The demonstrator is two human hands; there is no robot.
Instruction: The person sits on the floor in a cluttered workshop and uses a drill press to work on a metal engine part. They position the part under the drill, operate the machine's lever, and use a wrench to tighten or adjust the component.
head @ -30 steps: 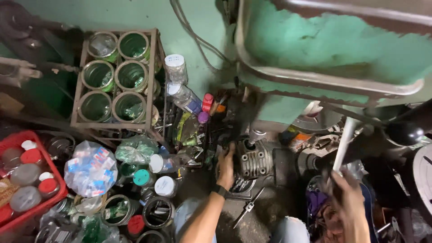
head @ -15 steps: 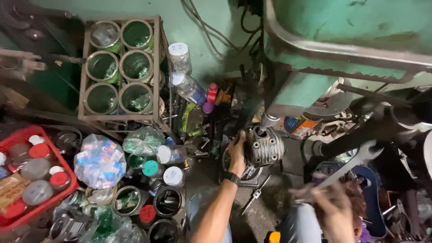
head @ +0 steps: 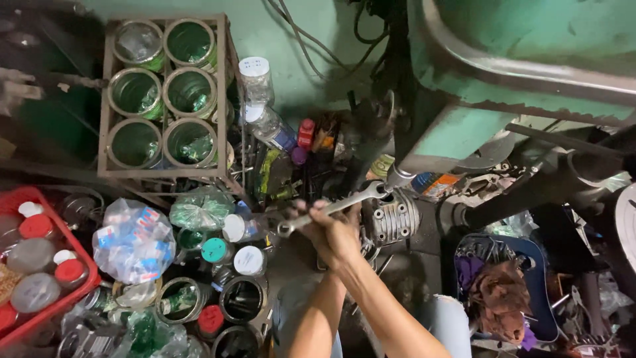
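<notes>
One camera only, worn on the person's head, looking steeply down from close above at the hands [head: 334, 235] and the cluttered floor [head: 291, 255] below the green machine [head: 523, 46] along the top edge.

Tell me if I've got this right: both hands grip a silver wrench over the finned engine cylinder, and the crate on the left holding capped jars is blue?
Not quite. The head view shows the crate is red, not blue. The rest holds: both hands grip the silver wrench over the finned engine cylinder.
</notes>
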